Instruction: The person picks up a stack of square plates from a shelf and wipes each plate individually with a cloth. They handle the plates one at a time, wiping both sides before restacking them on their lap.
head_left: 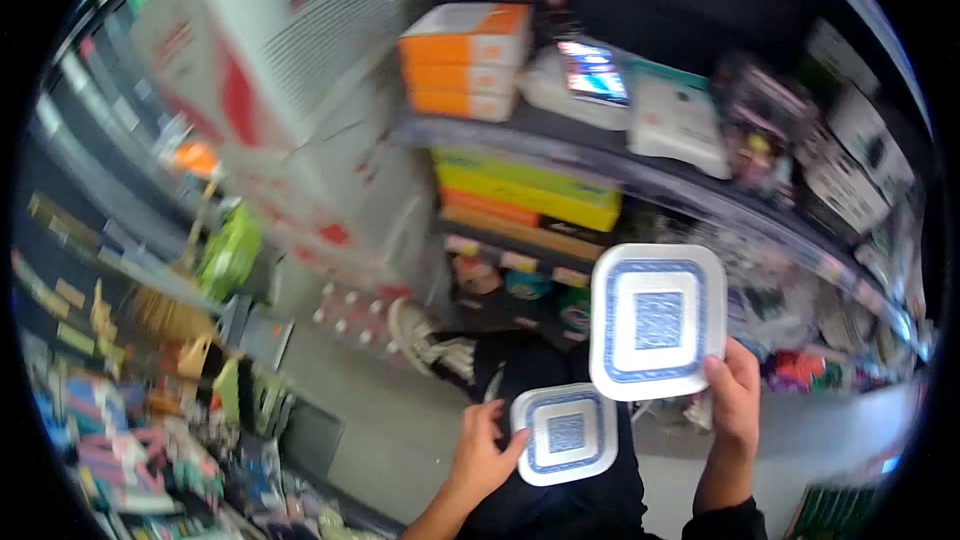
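My left hand (488,455) is closed on the left edge of a small square white dish (566,400) with rounded corners and a blue patterned centre and border. In my right hand (736,402) is a larger white dish (615,270) of the same pattern, gripped at its lower right corner with the thumb on top. The larger one is held higher and to the right, its lower left corner close to the smaller dish. My fingers beneath both dishes are mostly hidden. Both dishes are above my dark-clothed legs.
A shelf (590,155) ahead bears orange-and-white boxes (465,60), a lit phone (594,72) and packaged goods. Yellow boxes (530,190) lie below it. Tall white-and-red cartons (290,50) stand left of the shelf. Mixed goods (150,450) crowd the lower left along the grey floor (385,440).
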